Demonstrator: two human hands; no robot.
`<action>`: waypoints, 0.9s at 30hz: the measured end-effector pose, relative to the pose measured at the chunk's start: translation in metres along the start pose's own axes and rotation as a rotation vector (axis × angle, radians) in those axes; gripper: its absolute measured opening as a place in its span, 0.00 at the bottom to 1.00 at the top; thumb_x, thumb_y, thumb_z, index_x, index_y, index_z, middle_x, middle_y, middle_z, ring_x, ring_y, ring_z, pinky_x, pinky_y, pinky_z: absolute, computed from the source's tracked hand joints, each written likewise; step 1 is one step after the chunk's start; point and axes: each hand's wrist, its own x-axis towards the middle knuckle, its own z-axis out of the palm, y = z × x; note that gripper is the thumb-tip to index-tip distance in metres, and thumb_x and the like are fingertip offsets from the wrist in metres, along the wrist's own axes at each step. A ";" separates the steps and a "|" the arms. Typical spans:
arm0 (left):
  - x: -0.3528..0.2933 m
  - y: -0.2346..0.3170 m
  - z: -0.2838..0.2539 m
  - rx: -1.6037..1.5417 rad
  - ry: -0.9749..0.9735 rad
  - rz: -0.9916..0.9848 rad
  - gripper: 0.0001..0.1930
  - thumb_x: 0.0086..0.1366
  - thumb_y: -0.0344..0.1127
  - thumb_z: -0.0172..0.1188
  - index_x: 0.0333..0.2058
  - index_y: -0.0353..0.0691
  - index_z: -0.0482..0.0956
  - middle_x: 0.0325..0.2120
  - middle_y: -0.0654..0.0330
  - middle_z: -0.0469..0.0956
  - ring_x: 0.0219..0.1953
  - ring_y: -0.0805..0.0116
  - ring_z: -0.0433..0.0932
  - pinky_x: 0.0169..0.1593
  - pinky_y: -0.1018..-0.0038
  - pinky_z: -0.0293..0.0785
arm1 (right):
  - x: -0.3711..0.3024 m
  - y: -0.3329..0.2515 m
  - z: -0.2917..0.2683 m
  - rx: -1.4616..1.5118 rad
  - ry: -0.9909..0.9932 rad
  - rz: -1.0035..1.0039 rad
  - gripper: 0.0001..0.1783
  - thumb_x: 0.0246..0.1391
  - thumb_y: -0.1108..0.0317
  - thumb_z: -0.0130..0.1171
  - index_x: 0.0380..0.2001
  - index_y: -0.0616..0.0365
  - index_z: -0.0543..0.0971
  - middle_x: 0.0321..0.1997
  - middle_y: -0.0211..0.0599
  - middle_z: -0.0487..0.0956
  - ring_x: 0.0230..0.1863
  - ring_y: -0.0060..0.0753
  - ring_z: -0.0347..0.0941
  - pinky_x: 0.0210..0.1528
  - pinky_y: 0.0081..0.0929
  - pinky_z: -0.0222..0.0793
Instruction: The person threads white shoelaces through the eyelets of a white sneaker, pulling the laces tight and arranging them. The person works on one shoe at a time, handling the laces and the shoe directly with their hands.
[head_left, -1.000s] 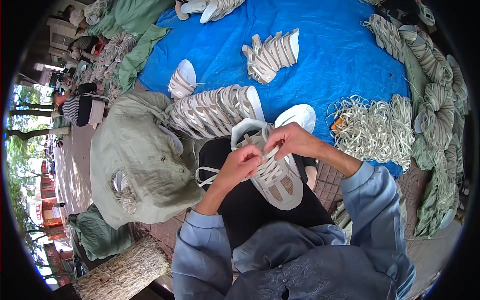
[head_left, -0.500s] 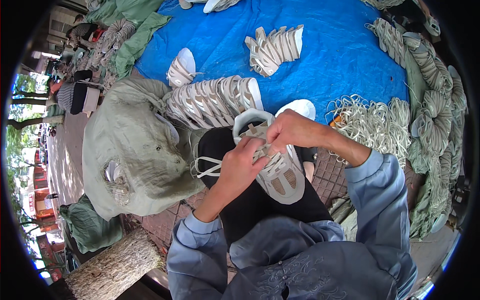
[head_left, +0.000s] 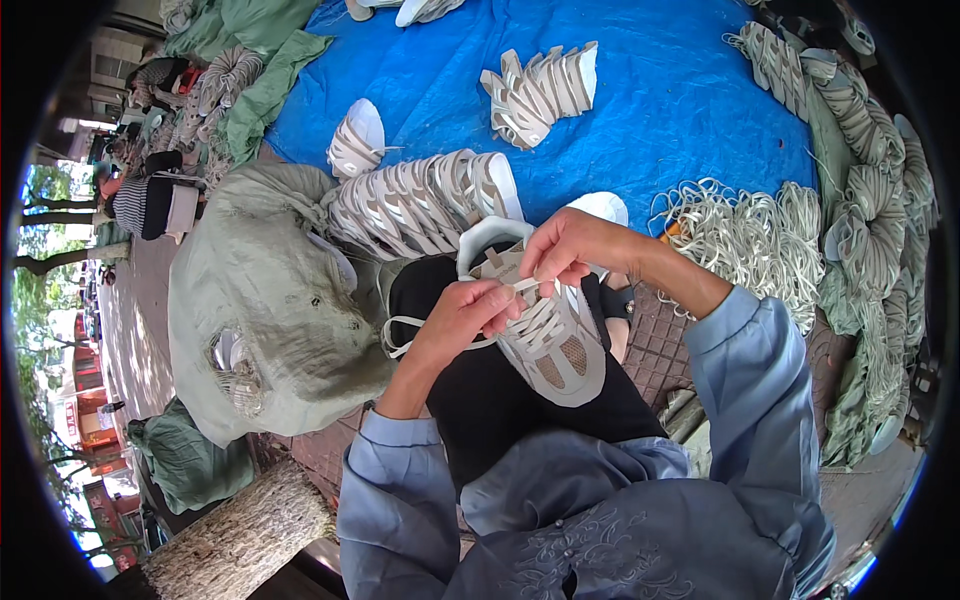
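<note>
Across my lap lies a beige and white shoe upper (head_left: 560, 355), its toe toward me and its collar facing away. White lacing crosses its front. My left hand (head_left: 468, 312) is closed in a pinch on a white shoelace (head_left: 526, 285) above the eyelets. On the other side, my right hand (head_left: 570, 245) pinches the same lace near the tongue, so a short stretch of it spans between my fingers. A loose loop of lace hangs left of my left hand, over my dark trouser leg.
A row of stacked shoe uppers (head_left: 425, 205) lies beyond my knees, with another stack (head_left: 540, 95) on the blue tarp (head_left: 660, 90). White laces (head_left: 750, 245) are heaped at right. A large greyish sack (head_left: 270, 300) stands left, near a tree trunk (head_left: 235, 530). Bundled uppers (head_left: 865, 215) line the far right.
My hands have drawn slightly apart, and the lace between them now shows. My right hand has risen a little from the shoe upper.
</note>
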 end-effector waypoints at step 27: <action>-0.020 -0.014 0.005 1.128 0.408 0.116 0.07 0.51 0.35 0.56 0.23 0.37 0.73 0.23 0.56 0.74 0.24 0.55 0.74 0.27 0.65 0.69 | -0.015 -0.016 0.022 -0.082 0.127 0.027 0.04 0.32 0.76 0.59 0.18 0.65 0.77 0.13 0.34 0.74 0.09 0.13 0.59 0.11 0.13 0.49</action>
